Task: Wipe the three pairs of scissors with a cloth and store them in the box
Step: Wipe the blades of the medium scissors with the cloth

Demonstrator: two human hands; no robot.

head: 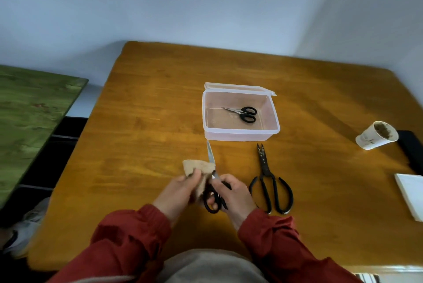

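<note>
Left hand (pixel 177 191) grips cloth (pixel 198 166) against scissors (pixel 214 182) held by right hand (pixel 233 195); box (pixel 240 132) farther; iron scissors (pixel 270 186) right.

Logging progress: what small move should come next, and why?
Probably slide the cloth toward the tip of the scissors: the left hand holds it near their pivot, the right hand grips the handles, and the blade beyond lies bare.

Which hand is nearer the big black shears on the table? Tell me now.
Right. The right hand, gripping the silver-bladed scissors, sits just left of the black shears; the left hand, holding the cloth, is farther left, beyond those scissors.
</note>
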